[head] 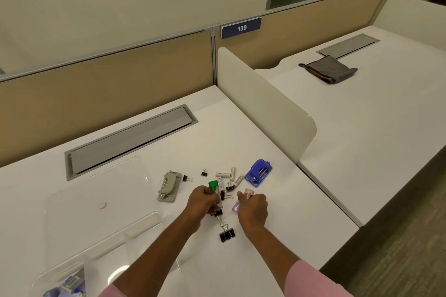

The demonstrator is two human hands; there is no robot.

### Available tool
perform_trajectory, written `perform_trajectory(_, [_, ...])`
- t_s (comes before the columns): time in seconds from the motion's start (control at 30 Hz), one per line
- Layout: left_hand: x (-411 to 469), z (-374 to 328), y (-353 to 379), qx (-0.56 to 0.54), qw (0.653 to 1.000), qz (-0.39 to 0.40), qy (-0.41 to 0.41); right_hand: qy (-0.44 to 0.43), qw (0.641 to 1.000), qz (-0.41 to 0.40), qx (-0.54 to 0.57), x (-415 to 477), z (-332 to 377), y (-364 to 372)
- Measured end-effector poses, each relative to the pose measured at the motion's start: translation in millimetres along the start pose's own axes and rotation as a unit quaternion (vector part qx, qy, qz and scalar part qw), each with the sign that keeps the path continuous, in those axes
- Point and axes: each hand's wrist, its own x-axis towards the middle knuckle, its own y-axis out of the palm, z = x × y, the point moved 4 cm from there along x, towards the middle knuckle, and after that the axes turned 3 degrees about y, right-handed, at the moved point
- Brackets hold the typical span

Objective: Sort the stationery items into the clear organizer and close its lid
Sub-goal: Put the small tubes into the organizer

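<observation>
Head view: clear organizer (101, 202), lid open

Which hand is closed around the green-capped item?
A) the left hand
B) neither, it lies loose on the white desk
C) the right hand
A: the left hand grips the green-capped item, while the right hand holds a pink and lilac item.

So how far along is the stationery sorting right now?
Early. A few items sit in the clear organizer, lid open. Left hand grips a green-capped item, right hand a pink one. Batteries, binder clips, gray punch and blue punch remain out.
</observation>
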Motion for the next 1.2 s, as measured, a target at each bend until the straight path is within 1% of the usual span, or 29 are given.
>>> perform_trajectory(0.13, [-5, 0, -5, -0.033, 0.999, -0.003, 0.006, -0.028, 0.996, -0.031, -0.085, -4, 7, -1])
perform_trajectory(0.2, [-8, -1, -9, -0.048, 0.999, 0.006, 0.017, -0.039, 0.993, -0.037, -0.109, -6, 9, -1])
perform_trajectory(0.33, [-15, -1, -18, -0.074, 0.996, 0.027, 0.028, -0.069, 0.986, -0.039, -0.149, -5, 14, 0])
perform_trajectory(0.43, [-25, -1, -26, -0.094, 0.995, 0.028, 0.032, -0.097, 0.980, -0.027, -0.173, -4, 19, 3])
perform_trajectory(0.5, [-32, -1, -32, -0.100, 0.994, 0.024, 0.037, -0.107, 0.980, -0.014, -0.168, -4, 20, 4])
perform_trajectory(0.63, [-51, -1, -51, -0.119, 0.992, 0.010, 0.048, -0.101, 0.988, 0.001, -0.116, -8, 19, 1])
perform_trajectory(0.73, [-68, 2, -70, -0.110, 0.992, -0.005, 0.055, -0.129, 0.991, 0.016, -0.038, -23, 23, 1])
perform_trajectory(0.83, [-85, 10, -93, -0.099, 0.993, -0.013, 0.065, -0.165, 0.984, 0.070, 0.011, -49, 30, 10])
perform_trajectory(0.87, [-91, 13, -102, -0.095, 0.993, -0.019, 0.067, -0.166, 0.981, 0.101, 0.028, -59, 32, 15])
perform_trajectory(0.93, [-103, 21, -119, -0.085, 0.994, -0.035, 0.065, -0.144, 0.967, 0.188, 0.089, -81, 37, 29])
perform_trajectory(1.07, [-128, 42, -158, -0.056, 0.992, -0.105, 0.048, -0.082, 0.918, 0.358, 0.152, -135, 47, 61])
perform_trajectory(1.13, [-140, 55, -178, -0.048, 0.987, -0.147, 0.040, -0.055, 0.892, 0.419, 0.160, -161, 50, 77])
perform_trajectory(1.2, [-149, 66, -196, -0.038, 0.984, -0.169, 0.032, -0.044, 0.873, 0.461, 0.154, -182, 51, 91])
